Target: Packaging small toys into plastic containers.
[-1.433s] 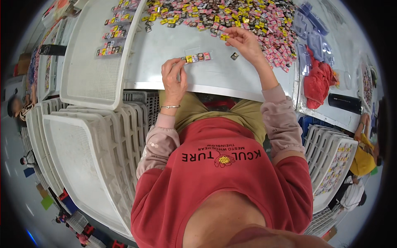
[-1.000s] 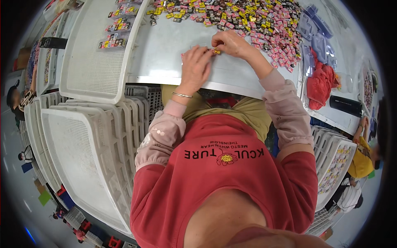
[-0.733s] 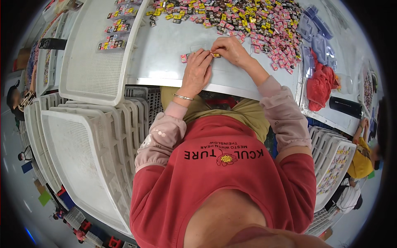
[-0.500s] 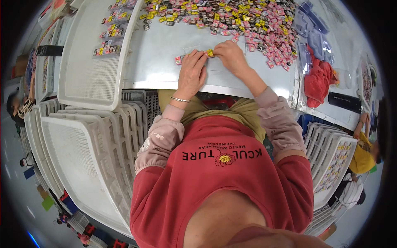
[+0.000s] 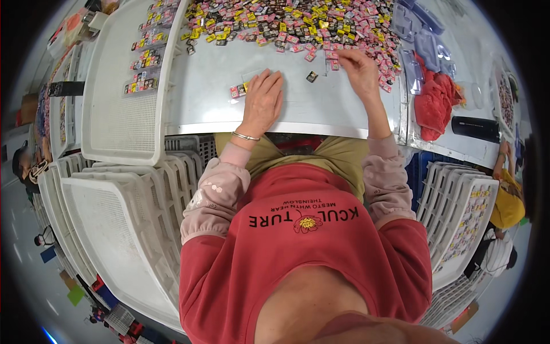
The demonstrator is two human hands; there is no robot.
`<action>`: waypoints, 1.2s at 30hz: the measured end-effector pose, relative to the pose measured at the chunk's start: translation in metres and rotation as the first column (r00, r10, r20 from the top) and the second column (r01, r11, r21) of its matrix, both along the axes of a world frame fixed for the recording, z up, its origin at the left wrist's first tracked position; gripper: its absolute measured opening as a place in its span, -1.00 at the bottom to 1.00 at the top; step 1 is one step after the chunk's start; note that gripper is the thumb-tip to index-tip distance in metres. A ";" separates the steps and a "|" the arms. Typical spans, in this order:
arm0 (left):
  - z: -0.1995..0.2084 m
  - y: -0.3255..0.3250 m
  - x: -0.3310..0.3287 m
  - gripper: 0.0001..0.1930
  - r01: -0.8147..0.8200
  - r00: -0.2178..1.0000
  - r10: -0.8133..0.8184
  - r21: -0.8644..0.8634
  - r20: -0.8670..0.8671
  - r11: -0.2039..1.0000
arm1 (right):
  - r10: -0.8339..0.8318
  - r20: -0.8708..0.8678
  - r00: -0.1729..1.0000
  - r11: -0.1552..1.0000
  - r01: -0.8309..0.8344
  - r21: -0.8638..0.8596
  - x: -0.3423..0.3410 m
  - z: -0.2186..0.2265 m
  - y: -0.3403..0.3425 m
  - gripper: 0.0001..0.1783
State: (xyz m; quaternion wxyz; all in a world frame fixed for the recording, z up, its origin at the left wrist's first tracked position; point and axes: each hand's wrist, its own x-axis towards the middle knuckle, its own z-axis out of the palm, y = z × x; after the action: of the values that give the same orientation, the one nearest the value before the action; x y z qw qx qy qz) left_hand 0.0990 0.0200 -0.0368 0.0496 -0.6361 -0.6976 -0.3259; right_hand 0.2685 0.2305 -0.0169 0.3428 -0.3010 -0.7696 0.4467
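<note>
My left hand (image 5: 263, 97) lies on the near part of the table, fingers bent over a short row of small pink and yellow wrapped pieces (image 5: 237, 90). A thin clear plastic tray (image 5: 250, 75) shows its edge beside these fingers; the rest is hidden under the hand. Farther right, my right hand (image 5: 361, 71) is at the edge of a large pile of small pink, yellow and black pieces (image 5: 286, 26). Its thumb and forefinger are pinched together beside some pink pieces (image 5: 332, 55); what they hold is hidden. One black piece (image 5: 311, 76) lies alone between my hands.
A white mesh tray (image 5: 123, 114) on the left carries several filled clear trays (image 5: 141, 85). To the right are empty clear trays (image 5: 420, 34), a red cloth (image 5: 431, 112) and a black cylinder (image 5: 475, 129). White crates (image 5: 109, 212) stand stacked below the table; people are at both sides.
My right hand has left the row beside my left hand and moved right to the pile. The lone black piece now shows on the table. My left hand stays over the row.
</note>
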 end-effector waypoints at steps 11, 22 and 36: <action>0.010 -0.028 -0.020 -0.66 -0.183 0.981 0.176 0.090 0.082 0.979 | -0.019 0.313 0.950 0.909 -0.114 0.401 -0.018 -0.018 -0.051 -0.67; 0.043 -0.047 -0.016 -0.78 -0.399 0.656 0.327 -0.054 0.681 0.915 | 0.327 -0.042 0.944 0.944 -0.326 0.046 -0.062 0.038 -0.085 -0.53; 0.051 -0.027 -0.046 -0.74 -0.064 0.008 -0.021 0.021 1.000 0.998 | 0.518 -0.076 0.852 0.851 -0.522 -0.053 -0.094 0.034 -0.096 -0.71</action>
State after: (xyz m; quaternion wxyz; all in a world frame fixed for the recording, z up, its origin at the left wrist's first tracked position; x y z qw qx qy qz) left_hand 0.0528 -0.0066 0.0142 -0.4320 -0.2097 -0.5295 -0.6992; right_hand 0.1750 0.1340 0.0171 0.2206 -0.0805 -0.7955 0.5585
